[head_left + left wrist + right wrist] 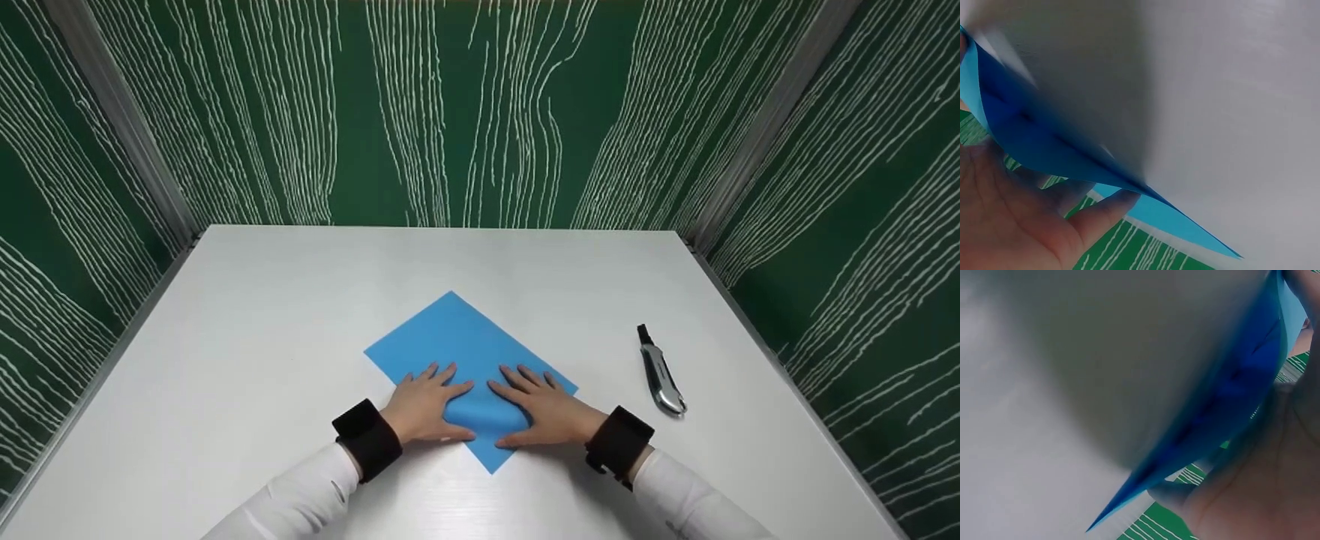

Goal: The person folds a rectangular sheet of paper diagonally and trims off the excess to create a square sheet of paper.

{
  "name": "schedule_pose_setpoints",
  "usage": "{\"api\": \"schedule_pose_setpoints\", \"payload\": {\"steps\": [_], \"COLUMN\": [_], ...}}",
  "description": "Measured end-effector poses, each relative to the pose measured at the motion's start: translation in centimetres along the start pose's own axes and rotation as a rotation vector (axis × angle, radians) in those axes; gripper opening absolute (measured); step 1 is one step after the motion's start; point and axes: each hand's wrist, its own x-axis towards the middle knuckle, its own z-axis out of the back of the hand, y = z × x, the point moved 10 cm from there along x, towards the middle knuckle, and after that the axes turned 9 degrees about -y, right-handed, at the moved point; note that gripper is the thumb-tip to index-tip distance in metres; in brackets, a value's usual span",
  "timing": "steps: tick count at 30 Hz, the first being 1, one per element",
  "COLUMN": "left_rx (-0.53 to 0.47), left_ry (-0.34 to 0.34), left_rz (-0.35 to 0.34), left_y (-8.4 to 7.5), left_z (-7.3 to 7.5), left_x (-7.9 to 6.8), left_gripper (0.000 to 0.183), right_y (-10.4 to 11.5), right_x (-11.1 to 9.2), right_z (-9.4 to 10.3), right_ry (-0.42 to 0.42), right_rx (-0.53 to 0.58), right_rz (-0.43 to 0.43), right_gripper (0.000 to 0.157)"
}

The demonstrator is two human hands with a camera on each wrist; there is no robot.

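Observation:
A blue sheet of paper [450, 337] lies diamond-wise on the white table, one corner toward me. My left hand [431, 405] rests on its left side with the fingers spread. On the right side my right hand [547, 409] does the same, mirroring it. Between the hands the paper bulges up slightly. In the left wrist view the paper [1055, 149] arches off the table beside the left palm [1016, 219]. The right wrist view shows the same raised paper [1219, 413] beside the right palm [1258, 478]. Neither hand visibly pinches the sheet.
A silver and black utility knife [661, 379] lies to the right of the right hand. The white table [262, 315] is bordered by green walls [352, 150] with white wavy lines. Black bands [369, 441] sit on both wrists.

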Motion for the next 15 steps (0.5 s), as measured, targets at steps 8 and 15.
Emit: {"api": "schedule_pose_setpoints", "payload": {"steps": [8, 15], "left_rx": [-0.002, -0.01], "left_ry": [-0.025, -0.044], "left_rz": [0.018, 0.017], "left_y": [0.0, 0.1], "left_z": [0.1, 0.2], "left_x": [0.2, 0.3], "left_gripper": [0.078, 0.069], "right_y": [-0.3, -0.9], "right_x": [-1.1, -2.1], "right_z": [0.4, 1.3], "right_ry": [0.022, -0.019], "right_rx": [0.012, 0.027], "right_rz": [0.052, 0.071], "right_gripper": [0.094, 0.081]}}
